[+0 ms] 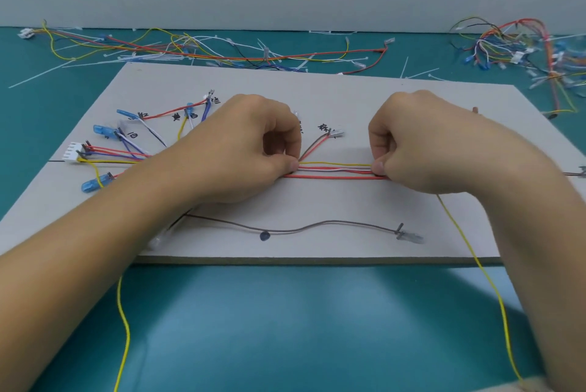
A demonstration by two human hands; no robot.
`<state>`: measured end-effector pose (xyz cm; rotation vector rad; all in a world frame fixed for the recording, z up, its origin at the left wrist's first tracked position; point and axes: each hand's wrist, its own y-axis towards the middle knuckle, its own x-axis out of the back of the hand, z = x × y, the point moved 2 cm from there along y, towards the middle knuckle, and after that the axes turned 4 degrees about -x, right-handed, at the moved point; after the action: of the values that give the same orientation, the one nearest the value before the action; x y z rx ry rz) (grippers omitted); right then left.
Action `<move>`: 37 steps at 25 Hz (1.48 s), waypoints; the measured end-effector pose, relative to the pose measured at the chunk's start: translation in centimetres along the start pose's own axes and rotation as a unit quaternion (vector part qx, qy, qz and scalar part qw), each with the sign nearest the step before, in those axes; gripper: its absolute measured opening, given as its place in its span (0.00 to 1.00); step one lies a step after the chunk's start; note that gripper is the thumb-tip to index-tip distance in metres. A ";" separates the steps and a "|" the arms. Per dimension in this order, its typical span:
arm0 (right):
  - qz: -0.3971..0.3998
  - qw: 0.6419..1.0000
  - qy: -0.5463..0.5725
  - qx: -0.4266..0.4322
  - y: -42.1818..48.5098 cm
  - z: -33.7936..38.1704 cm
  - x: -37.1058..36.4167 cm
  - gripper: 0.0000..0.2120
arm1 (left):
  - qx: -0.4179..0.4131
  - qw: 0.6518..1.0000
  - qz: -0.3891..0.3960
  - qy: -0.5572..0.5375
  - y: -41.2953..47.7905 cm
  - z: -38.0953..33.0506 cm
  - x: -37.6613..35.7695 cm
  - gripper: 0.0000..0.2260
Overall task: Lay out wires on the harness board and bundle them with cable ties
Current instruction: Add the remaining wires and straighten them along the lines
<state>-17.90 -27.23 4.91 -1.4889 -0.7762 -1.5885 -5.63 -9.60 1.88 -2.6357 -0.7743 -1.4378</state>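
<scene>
A pale grey harness board (pixel 317 93) lies flat on the teal table. Across its middle runs a bundle of red, white and yellow wires (pixel 336 170). My left hand (pixel 241 144) pinches the bundle at its left part between thumb and forefinger. My right hand (pixel 421 144) pinches the same bundle further right. Left of my hands, the wires fan out to a white connector (pixel 71 152) and several blue terminals (pixel 103 130). A brown wire (pixel 295 229) lies loose near the board's front edge. No cable tie shows in either hand.
Loose wires and white cable ties (pixel 196 49) are strewn behind the board. A tangled heap of coloured wires (pixel 520 49) sits at the back right. Two yellow wires (pixel 494 293) hang over the front of the table. Handwritten labels mark the board.
</scene>
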 end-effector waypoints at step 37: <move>0.119 0.959 0.256 0.000 0.1 -3.6 0.0 0.07 | 0.070 0.991 0.092 -0.070 1.8 0.8 0.6 0.04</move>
<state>-19.64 -30.39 4.50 -1.0478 -0.2885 -1.6778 -3.91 -10.66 2.25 -2.6417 -0.5977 -1.1210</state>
